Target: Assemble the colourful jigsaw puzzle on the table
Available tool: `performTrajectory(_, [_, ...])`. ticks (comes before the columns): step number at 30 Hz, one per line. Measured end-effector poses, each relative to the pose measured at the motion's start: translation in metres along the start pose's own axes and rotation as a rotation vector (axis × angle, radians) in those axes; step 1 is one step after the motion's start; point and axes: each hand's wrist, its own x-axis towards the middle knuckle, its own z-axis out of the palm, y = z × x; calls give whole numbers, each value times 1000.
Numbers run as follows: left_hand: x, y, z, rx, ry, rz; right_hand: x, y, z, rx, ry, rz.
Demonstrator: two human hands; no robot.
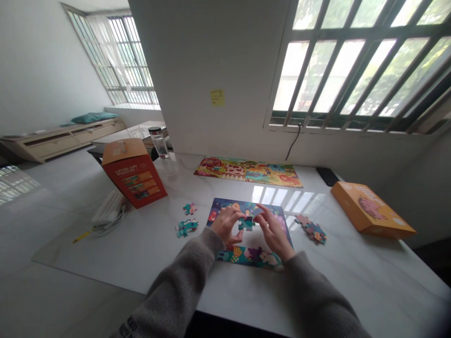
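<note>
A teal jigsaw piece [246, 223] lies between my two hands, over the middle of a partly assembled puzzle [237, 255]. My left hand [227, 224] curves round the piece's left side, index fingertip at its upper edge and thumb lower down. On the other side, my right hand [273, 232] has its index finger raised and stretched out, with the thumb tip by the piece's right edge. White tabletop shows through the puzzle's middle. Loose pieces [186, 227] lie left of the puzzle, with a small cluster [190, 208] behind them. More loose pieces [312, 229] are heaped to its right.
A long farm-scene puzzle [248, 172] lies along the wall. A red puzzle box [136, 173] and a glass bottle [160, 143] stand left. White cables and a power strip [109, 209] lie at the left edge. An orange box [371, 210] and black phone [327, 176] are right.
</note>
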Motion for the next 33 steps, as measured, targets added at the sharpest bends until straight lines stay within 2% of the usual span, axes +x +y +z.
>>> performTrajectory(3, [-2,7,5,-41,-13,39,-1,-7,6,296,-96,50])
performTrajectory(5, [-4,8,5,-51,1,33,-2,-9,9,386,-139,79])
performTrajectory(8, [-6,6,1,-23,85,-39,-4,-12,9,470,-202,135])
performTrajectory(12, [-7,3,-4,-15,138,-114,-4,-12,8,535,-192,168])
performTrajectory(17, [-9,1,0,-24,37,-65,-4,-7,9,536,-149,193])
performTrajectory(24, [-12,-5,4,-31,-15,-85,-4,-9,10,518,-193,216])
performTrajectory(26, [-12,-6,4,-36,-23,-97,-2,-7,4,491,-151,195])
performTrajectory(31, [-16,-11,7,-11,0,-140,6,12,-29,503,238,192])
performTrajectory(33, [-16,-12,8,-15,-23,-132,7,19,-38,481,317,210])
